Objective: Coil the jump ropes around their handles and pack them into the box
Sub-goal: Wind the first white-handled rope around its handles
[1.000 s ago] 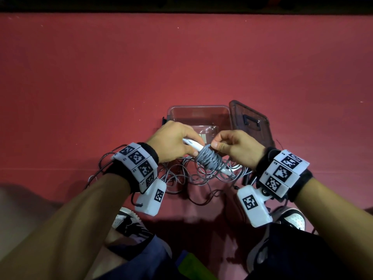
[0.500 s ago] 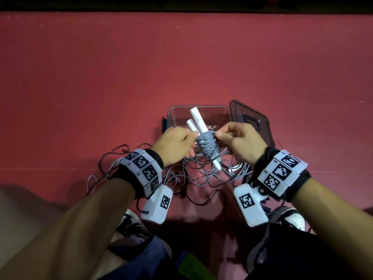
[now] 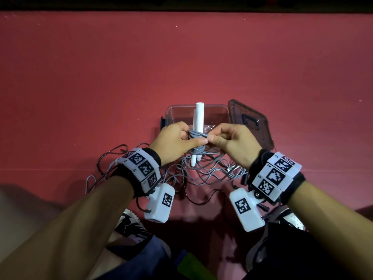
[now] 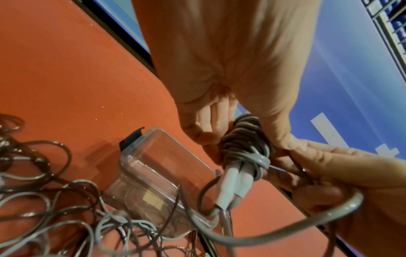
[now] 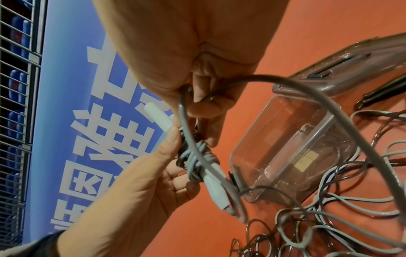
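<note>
Both hands meet over the bundle. My left hand (image 3: 175, 140) clamps the two white handles (image 3: 198, 119) side by side, fingers curled round them and thumb pressed on the grey coil (image 3: 196, 136), so the turns already laid cannot slip or spring loose. My right hand (image 3: 232, 140) pinches the free grey rope (image 5: 222, 81) between thumb and forefinger, close against the coil, to keep the strand taut as it goes round. I hold the handles pointing away from me, just above the open clear box (image 3: 218, 116), so the finished bundle can, I judge, drop straight in. Its dark lid (image 3: 250, 122) lies open just to the right, out of the way. Loose rope (image 3: 203, 174) lies tangled on the red floor (image 3: 101, 77) below my wrists, part of it darker; that slack is what remains to wind, so the coiling looks only partly done.
</note>
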The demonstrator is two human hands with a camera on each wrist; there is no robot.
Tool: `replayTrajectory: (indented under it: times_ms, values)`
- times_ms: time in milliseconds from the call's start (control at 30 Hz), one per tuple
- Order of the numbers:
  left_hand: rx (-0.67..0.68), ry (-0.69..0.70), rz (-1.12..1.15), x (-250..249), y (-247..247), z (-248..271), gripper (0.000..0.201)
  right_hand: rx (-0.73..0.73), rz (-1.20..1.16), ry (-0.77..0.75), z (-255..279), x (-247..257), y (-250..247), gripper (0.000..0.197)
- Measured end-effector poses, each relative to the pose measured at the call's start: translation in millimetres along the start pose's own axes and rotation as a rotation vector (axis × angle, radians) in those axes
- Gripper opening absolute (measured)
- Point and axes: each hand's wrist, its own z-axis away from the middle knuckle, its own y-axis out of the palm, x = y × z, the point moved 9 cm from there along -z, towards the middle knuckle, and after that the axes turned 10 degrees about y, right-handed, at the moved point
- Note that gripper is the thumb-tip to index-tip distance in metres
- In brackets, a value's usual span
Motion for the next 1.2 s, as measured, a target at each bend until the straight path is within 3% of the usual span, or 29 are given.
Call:
replayTrajectory:
  times_ms: [233, 367, 500, 767, 933, 1033, 1200]
  values:
    - [-0.042, 0.003, 0.082, 0.5, -3.4, -4.7, 0.052, 0.006, -0.106, -0.041, 0.9, 10.8, -4.6, 0.009]
    - [-0.005, 0.017, 0.202, 0.7, 1.5, -4.6, 0.032, 0.132, -0.320, 0.050, 1.3, 5.7, 5.9, 0.007]
    - [0.045, 0.026, 0.275, -6.3, 6.7, -3.9, 0.017, 0.161, -0.389, 0.105, 3.3, 6.0, 5.7, 0.007]
    - [0.049, 0.003, 0.289, -6.7, 0.7, -3.8, 0.026, 0.114, -0.220, 0.047, -0.6, 7.6, -5.5, 0.021]
    - [0.064, 0.011, 0.369, -14.2, 3.1, -0.8, 0.025, 0.054, -0.183, 0.025, -2.8, 6.7, -13.1, 0.011]
    - [0.081, 0.005, 0.437, -16.3, 6.2, 0.3, 0.041, 0.007, -0.171, 0.006, -2.4, 7.2, -14.3, 0.008]
    - [0.104, 0.028, 0.373, -18.5, 9.3, 2.0, 0.044, -0.019, -0.133, 0.000, -3.5, 3.2, -13.7, 0.007]
